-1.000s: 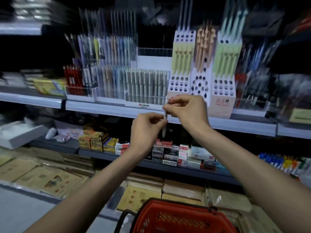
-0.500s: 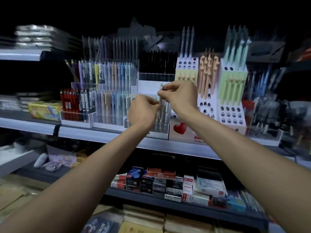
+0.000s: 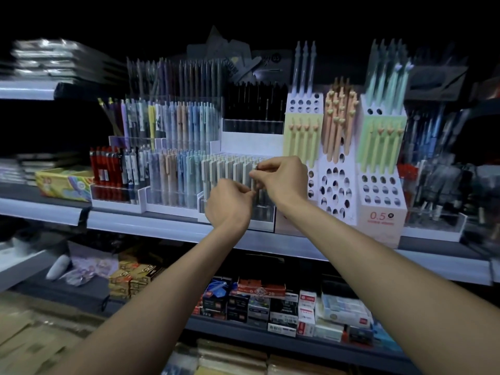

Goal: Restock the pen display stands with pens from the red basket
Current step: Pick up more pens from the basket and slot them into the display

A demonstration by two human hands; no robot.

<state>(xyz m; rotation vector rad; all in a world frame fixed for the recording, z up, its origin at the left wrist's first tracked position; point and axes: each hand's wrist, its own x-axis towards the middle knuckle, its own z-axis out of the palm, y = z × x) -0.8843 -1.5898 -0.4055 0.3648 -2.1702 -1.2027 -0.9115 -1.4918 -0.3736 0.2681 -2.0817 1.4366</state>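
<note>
A pale grey-white pen (image 3: 255, 182) stands upright at the right end of a clear display stand (image 3: 230, 185) filled with matching pens. My right hand (image 3: 284, 180) pinches the pen's top between thumb and forefinger. Lower on the barrel, the fingertips of my left hand (image 3: 230, 204) pinch the same pen. The pen's lower part is hidden behind my hands. The red basket is out of view.
White perforated stands (image 3: 335, 190) with green and peach pens sit right of my hands; one reads 0.5 (image 3: 381, 217). Pastel and red pens (image 3: 108, 171) fill stands to the left. Boxes of stationery (image 3: 270, 301) line the shelf below.
Both hands rose with the pen from in front of the shelf edge up to the clear stand. The view tilted up, so the red basket dropped out of sight.
</note>
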